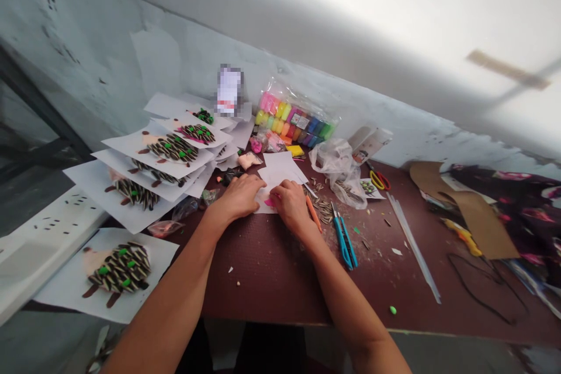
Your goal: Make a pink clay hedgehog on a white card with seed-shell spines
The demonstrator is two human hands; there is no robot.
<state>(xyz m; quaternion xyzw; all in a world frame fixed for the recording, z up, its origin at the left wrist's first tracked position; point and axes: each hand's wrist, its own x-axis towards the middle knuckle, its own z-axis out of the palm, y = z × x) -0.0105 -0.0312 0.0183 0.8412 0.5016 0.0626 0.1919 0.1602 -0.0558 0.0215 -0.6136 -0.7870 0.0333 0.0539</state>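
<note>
White paper point(280, 166) lies on the dark red table in front of me. A small flat piece of pink clay point(270, 202) is on its near part. My right hand point(289, 201) rests over the pink clay, fingers bent and pressing on it. On the paper's left edge lies my left hand point(243, 194), palm down, fingers laid flat with nothing visible in them. An orange tool point(314, 214) is just right of my right hand, and turquoise scissors point(345, 239) lie farther right beside a scatter of striped seeds point(323, 210).
Papers with seed hedgehogs point(175, 149) are stacked at the left. Coloured clay packs point(295, 120) and a phone point(229, 90) stand at the back. Rightward are a plastic bag point(337, 163), red-yellow scissors point(379, 180), clear sticks point(414, 248) and a yellow glue gun point(463, 236).
</note>
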